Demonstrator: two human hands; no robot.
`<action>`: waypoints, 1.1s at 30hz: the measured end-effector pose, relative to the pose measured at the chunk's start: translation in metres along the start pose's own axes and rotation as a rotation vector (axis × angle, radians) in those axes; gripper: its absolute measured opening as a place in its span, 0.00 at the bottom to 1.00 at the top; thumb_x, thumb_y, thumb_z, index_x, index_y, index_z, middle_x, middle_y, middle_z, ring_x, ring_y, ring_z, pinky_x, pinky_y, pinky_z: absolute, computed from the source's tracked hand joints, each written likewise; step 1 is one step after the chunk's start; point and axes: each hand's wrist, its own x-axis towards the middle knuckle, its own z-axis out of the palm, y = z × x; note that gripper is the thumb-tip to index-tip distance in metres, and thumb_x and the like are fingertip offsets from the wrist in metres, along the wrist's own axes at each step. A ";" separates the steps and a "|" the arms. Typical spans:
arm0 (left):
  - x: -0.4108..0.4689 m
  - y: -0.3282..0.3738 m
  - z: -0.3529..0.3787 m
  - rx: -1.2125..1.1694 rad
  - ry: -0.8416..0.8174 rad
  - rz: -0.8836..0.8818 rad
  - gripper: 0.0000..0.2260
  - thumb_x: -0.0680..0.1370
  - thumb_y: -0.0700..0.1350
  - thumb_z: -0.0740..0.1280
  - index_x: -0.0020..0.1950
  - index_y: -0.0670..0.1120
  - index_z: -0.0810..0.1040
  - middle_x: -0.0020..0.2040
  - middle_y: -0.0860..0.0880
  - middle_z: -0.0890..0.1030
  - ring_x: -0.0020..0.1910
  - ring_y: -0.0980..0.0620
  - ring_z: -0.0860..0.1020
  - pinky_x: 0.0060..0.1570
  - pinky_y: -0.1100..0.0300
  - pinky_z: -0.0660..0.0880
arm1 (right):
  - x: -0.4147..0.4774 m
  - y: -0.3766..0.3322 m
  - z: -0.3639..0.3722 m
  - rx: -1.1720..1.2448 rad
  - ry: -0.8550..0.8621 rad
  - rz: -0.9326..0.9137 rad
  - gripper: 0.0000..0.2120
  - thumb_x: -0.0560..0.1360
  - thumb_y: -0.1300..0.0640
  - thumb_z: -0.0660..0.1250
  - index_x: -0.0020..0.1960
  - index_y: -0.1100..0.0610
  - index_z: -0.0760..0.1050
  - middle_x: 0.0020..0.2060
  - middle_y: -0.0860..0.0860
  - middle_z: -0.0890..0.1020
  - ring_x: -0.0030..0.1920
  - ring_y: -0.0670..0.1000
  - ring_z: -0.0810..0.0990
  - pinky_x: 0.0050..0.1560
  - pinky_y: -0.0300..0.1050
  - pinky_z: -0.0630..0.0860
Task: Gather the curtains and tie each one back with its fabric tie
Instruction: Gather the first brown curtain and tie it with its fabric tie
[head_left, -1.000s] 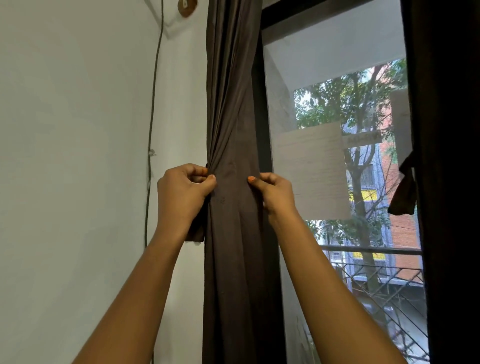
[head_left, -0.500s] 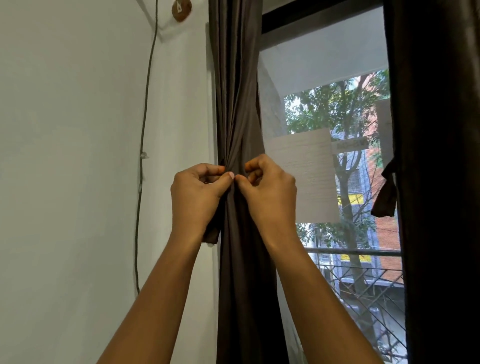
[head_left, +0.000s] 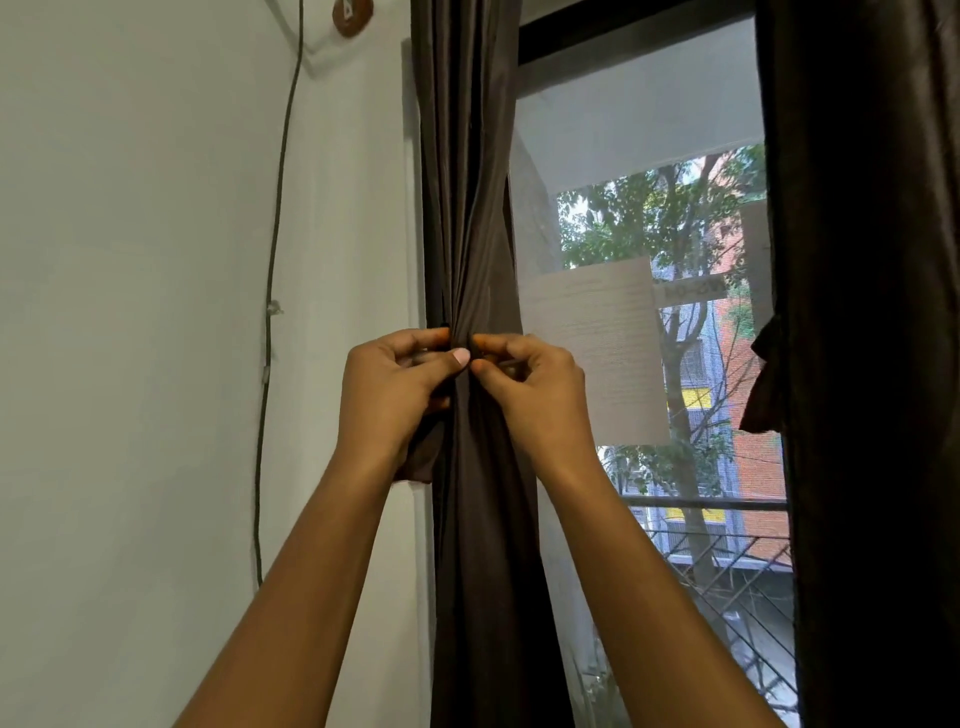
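At the left edge of the window, against the white wall (head_left: 156, 364):

Item 1. Left curtain (head_left: 478, 208), dark brown, hanging full length. It is cinched to a narrow waist at hand height, and its folds converge there from above.

Item 2. Fabric tie (head_left: 418, 462), of the same brown cloth. One loose end hangs below the left palm. The rest is wrapped at the waist and mostly hidden by fingers. Judged mid-knot, not yet secured.

Item 3. Left hand (head_left: 395, 395), fingers curled, thumb tip pressed to forefinger on the tie at the gather. The close pinch likely keeps the bunched cloth from spreading.

Item 4. Right hand (head_left: 535, 400), mirroring it, thumb and forefinger nipping a narrow strip of the tie, thumb tips almost touching. The two hands meet at the front of the gather, where the knot would sit.

Item 5. Right curtain (head_left: 872, 364), very dark, at the far side of the window. A knotted brown piece (head_left: 761, 384) juts from its inner edge, probably its own tie; whether it holds cannot be told.

Sundries: paper sheet (head_left: 597, 348) stuck on the glass; grey cable (head_left: 275, 260) running down the wall; round brown fitting (head_left: 352, 15) near the top; balcony railing (head_left: 717, 504) outside.
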 end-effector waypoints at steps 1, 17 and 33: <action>0.001 0.000 -0.001 -0.005 -0.015 -0.011 0.13 0.73 0.41 0.73 0.57 0.46 0.81 0.45 0.49 0.85 0.44 0.54 0.84 0.42 0.61 0.81 | 0.000 0.002 0.000 -0.007 -0.018 -0.006 0.13 0.73 0.61 0.70 0.57 0.55 0.80 0.47 0.49 0.82 0.43 0.40 0.80 0.47 0.28 0.76; 0.023 -0.003 -0.002 0.077 -0.126 -0.073 0.04 0.75 0.43 0.71 0.44 0.43 0.82 0.37 0.47 0.84 0.33 0.54 0.84 0.33 0.64 0.80 | -0.015 0.030 -0.004 0.306 -0.259 0.183 0.12 0.74 0.63 0.68 0.56 0.54 0.80 0.47 0.46 0.83 0.50 0.46 0.82 0.43 0.37 0.79; 0.018 -0.005 -0.002 0.468 0.040 0.178 0.21 0.71 0.52 0.75 0.59 0.42 0.81 0.45 0.51 0.82 0.42 0.56 0.80 0.49 0.62 0.78 | -0.002 0.034 0.006 -0.054 -0.174 0.218 0.14 0.68 0.49 0.75 0.48 0.56 0.77 0.43 0.51 0.83 0.44 0.50 0.82 0.48 0.47 0.81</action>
